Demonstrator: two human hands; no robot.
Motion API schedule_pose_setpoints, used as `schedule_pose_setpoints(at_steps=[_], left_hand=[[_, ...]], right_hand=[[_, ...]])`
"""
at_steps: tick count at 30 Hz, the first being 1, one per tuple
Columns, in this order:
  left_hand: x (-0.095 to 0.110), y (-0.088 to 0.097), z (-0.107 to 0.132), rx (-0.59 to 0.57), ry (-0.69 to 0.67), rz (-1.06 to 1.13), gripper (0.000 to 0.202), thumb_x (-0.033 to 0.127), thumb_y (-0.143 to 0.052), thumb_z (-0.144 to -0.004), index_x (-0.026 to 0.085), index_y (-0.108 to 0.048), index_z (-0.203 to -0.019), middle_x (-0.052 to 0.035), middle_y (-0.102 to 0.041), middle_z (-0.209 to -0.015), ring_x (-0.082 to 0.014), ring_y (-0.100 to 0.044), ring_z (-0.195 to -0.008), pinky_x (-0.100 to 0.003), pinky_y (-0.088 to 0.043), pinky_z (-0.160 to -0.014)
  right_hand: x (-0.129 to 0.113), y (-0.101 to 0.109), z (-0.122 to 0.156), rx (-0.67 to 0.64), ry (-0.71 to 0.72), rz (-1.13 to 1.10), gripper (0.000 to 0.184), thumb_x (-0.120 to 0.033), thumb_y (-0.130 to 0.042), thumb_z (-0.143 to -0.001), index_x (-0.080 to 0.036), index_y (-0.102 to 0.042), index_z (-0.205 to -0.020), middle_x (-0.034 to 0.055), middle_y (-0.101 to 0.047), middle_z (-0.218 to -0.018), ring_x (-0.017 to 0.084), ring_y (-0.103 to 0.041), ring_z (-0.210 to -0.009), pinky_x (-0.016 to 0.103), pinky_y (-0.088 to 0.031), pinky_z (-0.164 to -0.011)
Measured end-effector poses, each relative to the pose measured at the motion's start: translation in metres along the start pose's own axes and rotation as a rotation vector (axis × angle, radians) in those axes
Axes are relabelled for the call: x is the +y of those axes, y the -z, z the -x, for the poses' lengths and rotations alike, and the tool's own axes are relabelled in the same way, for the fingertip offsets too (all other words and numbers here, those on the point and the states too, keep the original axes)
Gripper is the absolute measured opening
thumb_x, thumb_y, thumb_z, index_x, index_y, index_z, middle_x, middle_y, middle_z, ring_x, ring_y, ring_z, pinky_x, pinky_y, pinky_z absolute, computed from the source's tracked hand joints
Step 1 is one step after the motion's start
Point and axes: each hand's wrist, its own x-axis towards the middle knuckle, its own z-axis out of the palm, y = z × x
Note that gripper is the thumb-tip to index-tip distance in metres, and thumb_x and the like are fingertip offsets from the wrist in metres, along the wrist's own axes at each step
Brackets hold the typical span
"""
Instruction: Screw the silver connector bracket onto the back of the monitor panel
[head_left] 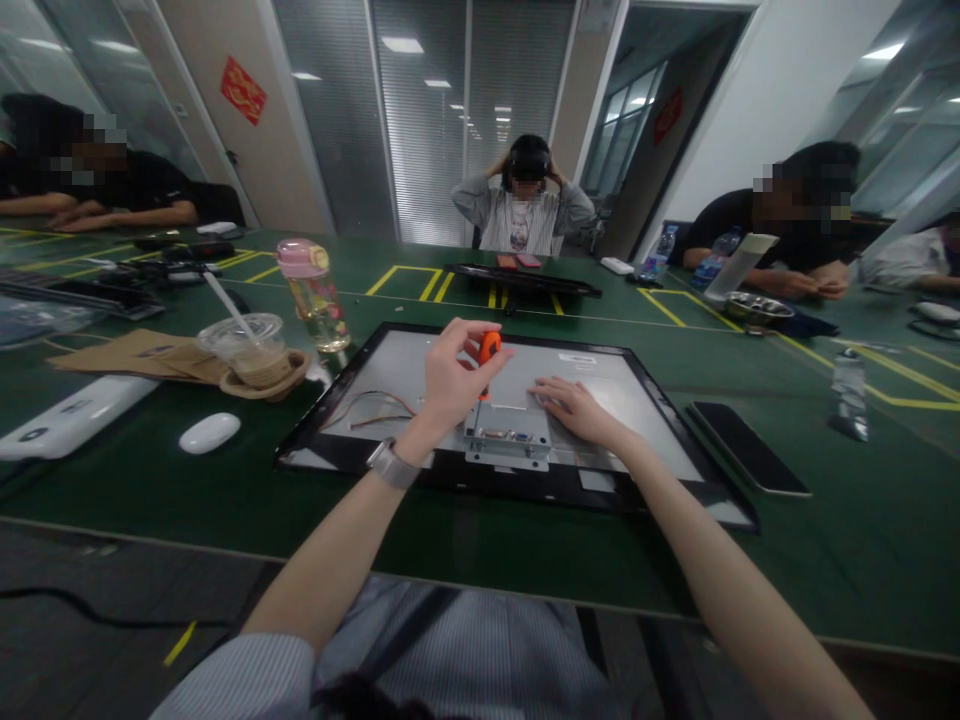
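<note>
The left hand point(451, 378) grasps the driver point(490, 347), roughly upright, above the box point(519, 420); the right hand point(576, 408), holding nothing, rests alongside on the panel point(637, 400). Tilting could make the driver slip.

Behind the green table point(187, 500), a doorway point(660, 110) separates glass partitions point(330, 110) with blinds point(424, 190) from a white wall point(795, 90).
</note>
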Motion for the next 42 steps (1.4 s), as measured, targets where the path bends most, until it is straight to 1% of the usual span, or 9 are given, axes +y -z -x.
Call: schedule_pose_setpoints(at_steps=[4, 6, 13, 20, 24, 29, 34, 39, 42], left_hand=[[-0.003, -0.004, 0.007, 0.004, -0.174, -0.095, 0.020, 0.022, -0.077, -0.083, 0.018, -0.068, -0.101, 0.0001, -0.061, -0.088, -0.0072, -0.059, -0.066, -0.014, -0.045, -0.048], [-0.005, -0.007, 0.011, 0.014, -0.236, -0.134, 0.018, 0.021, -0.076, -0.085, 0.018, -0.066, -0.100, 0.0002, -0.061, -0.089, -0.0074, -0.059, -0.067, -0.015, -0.047, -0.051], [-0.007, -0.012, 0.016, 0.006, -0.305, -0.209, 0.013, 0.019, -0.072, -0.086, 0.019, -0.062, -0.094, 0.0012, -0.058, -0.085, -0.0075, -0.058, -0.068, -0.015, -0.048, -0.053], [-0.006, -0.012, 0.016, 0.022, -0.297, -0.168, 0.013, 0.018, -0.071, -0.087, 0.018, -0.061, -0.094, 0.0013, -0.057, -0.086, -0.0072, -0.057, -0.069, -0.014, -0.047, -0.052], [-0.008, -0.013, 0.017, 0.021, -0.321, -0.150, 0.015, 0.017, -0.072, -0.087, 0.019, -0.061, -0.096, 0.0013, -0.057, -0.087, -0.0082, -0.058, -0.071, -0.016, -0.048, -0.055], [-0.008, -0.014, 0.018, 0.018, -0.307, -0.146, 0.015, 0.016, -0.072, -0.086, 0.019, -0.061, -0.095, 0.0015, -0.057, -0.086, -0.0085, -0.058, -0.071, -0.017, -0.050, -0.056], [-0.006, -0.013, 0.016, 0.052, -0.291, -0.132, 0.016, 0.014, -0.073, -0.085, 0.018, -0.061, -0.094, 0.0025, -0.055, -0.084, -0.0066, -0.056, -0.067, -0.014, -0.047, -0.051], [-0.008, -0.014, 0.016, 0.069, -0.356, -0.165, 0.020, 0.010, -0.075, -0.083, 0.018, -0.060, -0.094, 0.0035, -0.055, -0.083, -0.0062, -0.057, -0.069, -0.011, -0.047, -0.051], [-0.009, -0.013, 0.016, 0.064, -0.368, -0.166, 0.019, 0.011, -0.074, -0.084, 0.018, -0.060, -0.094, 0.0034, -0.055, -0.083, -0.0061, -0.057, -0.069, -0.010, -0.046, -0.050]], right_hand=[[0.002, 0.000, 0.000, 0.003, -0.001, 0.004, 0.044, -0.029, -0.043, -0.103, -0.035, -0.060, -0.143, 0.0058, -0.052, -0.157, 0.035, -0.040, -0.148, 0.070, -0.031, -0.115], [0.003, -0.001, 0.000, 0.006, 0.011, 0.011, 0.044, -0.029, -0.043, -0.103, -0.035, -0.060, -0.143, 0.0061, -0.052, -0.157, 0.035, -0.041, -0.148, 0.070, -0.032, -0.114], [0.005, -0.002, -0.001, 0.007, 0.016, 0.013, 0.044, -0.029, -0.043, -0.103, -0.036, -0.059, -0.144, 0.0060, -0.052, -0.157, 0.035, -0.040, -0.148, 0.071, -0.031, -0.114], [0.002, 0.000, 0.000, -0.019, -0.001, -0.011, 0.044, -0.030, -0.042, -0.103, -0.034, -0.059, -0.144, 0.0067, -0.050, -0.159, 0.035, -0.038, -0.149, 0.071, -0.028, -0.116], [0.001, 0.000, 0.000, -0.014, -0.006, 0.002, 0.043, -0.030, -0.043, -0.103, -0.034, -0.059, -0.144, 0.0066, -0.050, -0.158, 0.035, -0.039, -0.149, 0.070, -0.029, -0.115], [0.001, 0.000, 0.000, -0.015, -0.001, -0.010, 0.043, -0.030, -0.042, -0.104, -0.035, -0.059, -0.144, 0.0065, -0.050, -0.159, 0.035, -0.037, -0.150, 0.071, -0.028, -0.115], [0.001, 0.000, 0.000, -0.017, -0.008, -0.007, 0.044, -0.029, -0.042, -0.104, -0.034, -0.059, -0.144, 0.0058, -0.050, -0.159, 0.035, -0.037, -0.150, 0.070, -0.029, -0.116], [0.002, -0.001, -0.001, -0.006, 0.003, -0.004, 0.044, -0.027, -0.043, -0.103, -0.035, -0.059, -0.144, 0.0056, -0.051, -0.158, 0.035, -0.039, -0.149, 0.071, -0.029, -0.115], [0.002, -0.001, -0.001, -0.014, -0.005, -0.003, 0.044, -0.027, -0.042, -0.103, -0.033, -0.059, -0.144, 0.0066, -0.050, -0.158, 0.035, -0.038, -0.149, 0.072, -0.028, -0.115]])
